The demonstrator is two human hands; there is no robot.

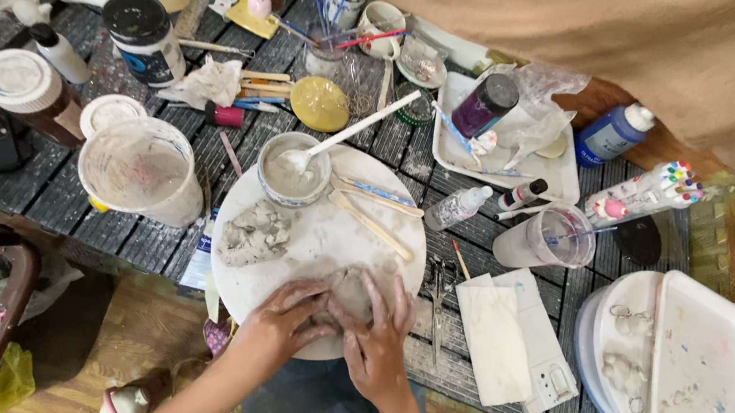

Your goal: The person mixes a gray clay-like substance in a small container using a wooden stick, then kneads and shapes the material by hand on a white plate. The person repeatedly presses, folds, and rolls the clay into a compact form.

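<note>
A lump of grey clay (351, 291) lies on the near part of a round white board (327, 230). My left hand (285, 315) presses against its left side and my right hand (380, 341) cups its right side, fingers curled over the clay. A second, rougher lump of clay (256, 234) sits on the board's left part. At the board's far edge stands a small bowl of grey slip (293, 171) with a white stick (361, 124) leaning in it. Wooden modelling tools (376, 210) lie on the board's right side.
The dark slatted table (92, 218) is crowded: a large plastic cup (140, 171), jars (144, 37), brushes in a glass (325, 13), white trays (708, 389) at right, scissors (439, 294), folded paper (494, 339), a clear cup (545, 239), paint bottles (614, 133).
</note>
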